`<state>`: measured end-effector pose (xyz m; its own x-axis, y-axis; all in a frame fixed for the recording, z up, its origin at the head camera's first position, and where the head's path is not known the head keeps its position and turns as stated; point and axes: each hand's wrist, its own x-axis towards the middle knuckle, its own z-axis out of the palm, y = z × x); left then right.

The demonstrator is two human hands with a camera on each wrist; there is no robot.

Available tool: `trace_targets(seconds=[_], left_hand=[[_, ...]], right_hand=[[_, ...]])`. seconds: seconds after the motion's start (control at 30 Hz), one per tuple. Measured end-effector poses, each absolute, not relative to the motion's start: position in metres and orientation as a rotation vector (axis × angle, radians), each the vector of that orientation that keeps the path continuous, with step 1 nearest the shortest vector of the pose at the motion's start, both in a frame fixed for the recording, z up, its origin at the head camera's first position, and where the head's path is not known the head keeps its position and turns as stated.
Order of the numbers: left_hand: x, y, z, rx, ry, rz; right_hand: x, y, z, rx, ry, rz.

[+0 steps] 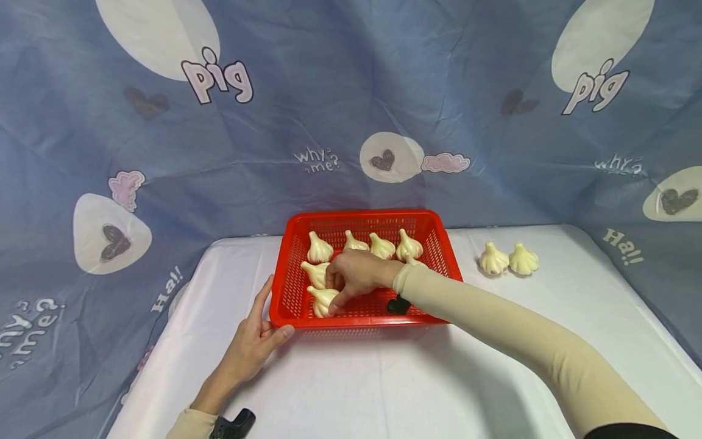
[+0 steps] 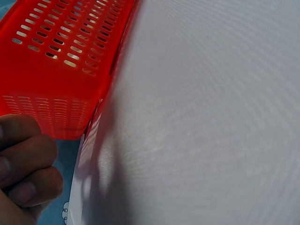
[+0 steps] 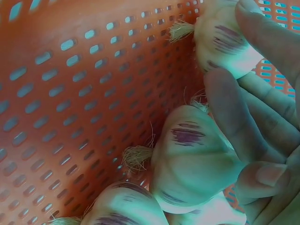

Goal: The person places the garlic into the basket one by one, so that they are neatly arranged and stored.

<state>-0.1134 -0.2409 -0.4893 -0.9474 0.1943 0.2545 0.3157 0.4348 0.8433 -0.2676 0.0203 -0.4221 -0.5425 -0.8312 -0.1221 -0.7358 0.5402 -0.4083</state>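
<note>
Inside the red plastic basket, several garlic bulbs with pale cream skins lie along the back and left. My right hand reaches in and pinches a garlic bulb at the front left, seen between thumb and forefinger as a purple-streaked bulb in the right wrist view. Another bulb sits just below those fingers. At the basket's front left corner my left hand holds the outside, forefinger along the left side and thumb at the front rim. Its other fingers are curled in the left wrist view.
Two more garlic bulbs stand side by side on the white-covered table, right of the basket. A blue printed cloth hangs behind the table, close to the basket's back rim.
</note>
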Motion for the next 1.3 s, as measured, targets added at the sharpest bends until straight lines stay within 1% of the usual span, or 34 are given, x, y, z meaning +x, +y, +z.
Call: trace_targets(seconds=[0.9,1.3], left_hand=[[-0.1140,-0.2405,-0.4892,-0.449,-2.564,-1.534],[-0.1134,-0.2404,-0.4886,-0.438,-2.571,-1.543]], right_hand=[[-0.2667,0.0223,-0.4244,-1.328,2.437,-0.451],[-0.2670,0.0294,-0.4168,-1.331,2.424,-0.539]])
